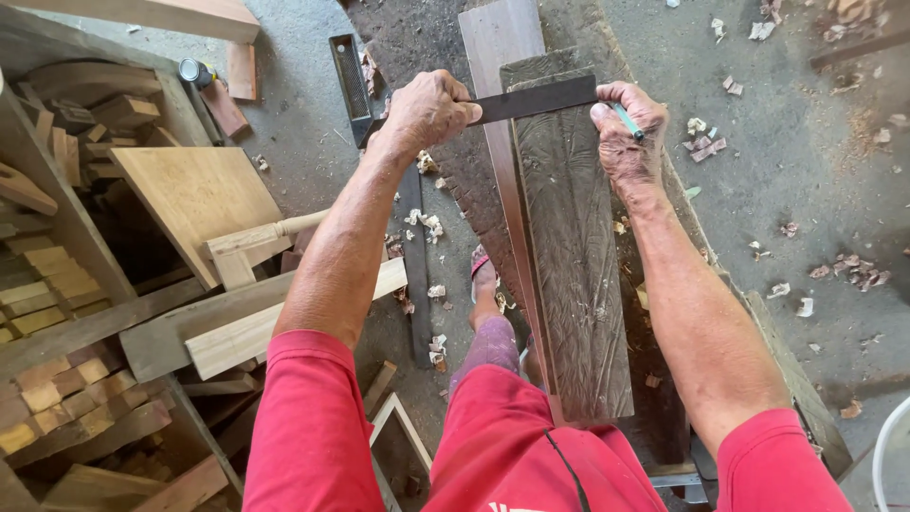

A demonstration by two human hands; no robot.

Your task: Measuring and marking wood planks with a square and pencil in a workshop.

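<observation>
Left hand: the left hand point(428, 109) is clenched around the stock end of a try square point(531, 100), pressing it against the left side of the board
Right hand: the right hand point(624, 133) rests with its fingers on the far end of the dark blade, and it also grasps a green pencil point(627, 121) between thumb and fingers
Square position: the blade lies flat across the dark wooden board point(569, 256), near its far end, at a right angle to the long edges
Board position: the board lies lengthwise on a rough workbench point(445, 190), running away from the person, with a paler plank point(498, 57) touching it on the left side
How the board handles: it looks thick, stiff and rather heavy, with a coarse sawn face, so I judge it will not slip easily; better to take it by the long edges with both hands
How the square handles: thin metal blade, stiff but light, it can slide on the wood if the stock is not held tight against the edge
Around: wood shavings point(431, 228) lie on the bench and on the concrete floor point(815, 190); a metal file point(349, 76) lies further left; wooden offcuts point(57, 284) are stacked at the left
Body: red sleeves and red shorts, one foot in a sandal point(483, 275) beside the bench
</observation>
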